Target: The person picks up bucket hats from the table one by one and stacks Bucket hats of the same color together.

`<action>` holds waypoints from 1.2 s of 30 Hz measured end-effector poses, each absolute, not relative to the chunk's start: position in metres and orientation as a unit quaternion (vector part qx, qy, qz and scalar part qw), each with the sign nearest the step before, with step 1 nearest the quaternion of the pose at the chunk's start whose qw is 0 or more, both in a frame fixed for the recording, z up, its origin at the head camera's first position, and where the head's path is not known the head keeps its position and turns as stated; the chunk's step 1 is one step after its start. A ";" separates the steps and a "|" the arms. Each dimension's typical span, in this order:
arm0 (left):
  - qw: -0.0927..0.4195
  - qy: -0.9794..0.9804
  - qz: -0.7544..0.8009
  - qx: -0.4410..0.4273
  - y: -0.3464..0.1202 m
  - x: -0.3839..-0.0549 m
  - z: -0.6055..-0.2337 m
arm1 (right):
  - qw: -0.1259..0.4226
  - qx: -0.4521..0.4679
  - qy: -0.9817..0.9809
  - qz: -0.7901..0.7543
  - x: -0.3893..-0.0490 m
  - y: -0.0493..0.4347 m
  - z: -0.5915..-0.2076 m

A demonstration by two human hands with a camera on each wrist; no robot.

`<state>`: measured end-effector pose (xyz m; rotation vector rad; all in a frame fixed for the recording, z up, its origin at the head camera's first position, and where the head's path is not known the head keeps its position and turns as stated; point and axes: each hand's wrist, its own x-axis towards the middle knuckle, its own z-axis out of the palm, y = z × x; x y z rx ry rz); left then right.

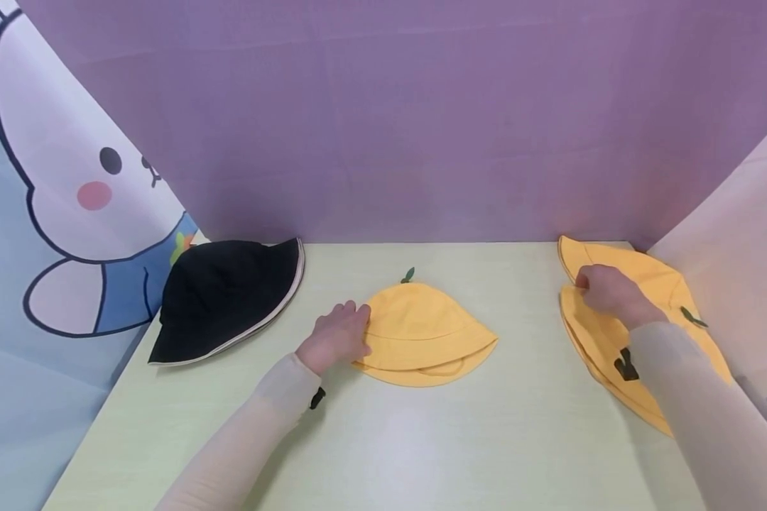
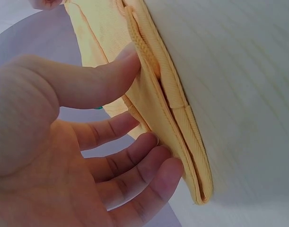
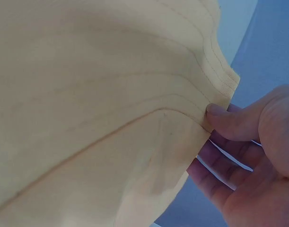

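In the head view, a yellow bucket hat point(image 1: 415, 319) with a small green leaf lies flattened mid-table. My left hand point(image 1: 339, 333) holds its left end; the left wrist view shows the thumb on the fabric and the fingertips along the folded edge of this yellow bucket hat point(image 2: 168, 118). At the right, a second yellow bucket hat point(image 1: 671, 284), also with a green leaf, lies partly hidden under my right forearm. My right hand point(image 1: 613, 292) pinches its brim. In the right wrist view, the thumb is on top of the brim point(image 3: 182, 94) and the fingers are beneath.
A black bucket hat point(image 1: 230, 298) with pale edging lies at the back left of the pale table point(image 1: 422, 447). A purple cloth point(image 1: 422, 121) hangs behind the table. Printed cloth point(image 1: 57, 397) borders the left side, and pale cloth point(image 1: 741, 262) the right.
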<state>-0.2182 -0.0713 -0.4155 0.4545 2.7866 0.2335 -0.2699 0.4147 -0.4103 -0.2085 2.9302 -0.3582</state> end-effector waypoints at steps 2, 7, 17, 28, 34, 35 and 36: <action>0.156 0.972 0.082 0.158 -0.072 -0.218 -0.416 | 0.078 -0.080 0.986 -0.121 -0.267 0.413 -0.409; 0.159 0.971 0.085 0.160 -0.073 -0.220 -0.417 | 0.054 -0.099 0.987 -0.116 -0.261 0.406 -0.403; 0.160 0.969 0.091 0.162 -0.074 -0.222 -0.416 | 0.013 -0.149 0.982 -0.120 -0.253 0.387 -0.391; 0.159 0.971 0.089 0.157 -0.073 -0.223 -0.420 | -0.044 -0.219 0.965 -0.134 -0.244 0.344 -0.370; 0.159 0.970 0.095 0.158 -0.073 -0.224 -0.421 | -0.066 -0.258 0.954 -0.139 -0.236 0.322 -0.368; 0.159 0.970 0.095 0.158 -0.073 -0.224 -0.421 | -0.068 -0.261 0.953 -0.139 -0.234 0.319 -0.368; 0.159 0.970 0.095 0.158 -0.073 -0.224 -0.421 | -0.069 -0.263 0.952 -0.138 -0.232 0.315 -0.368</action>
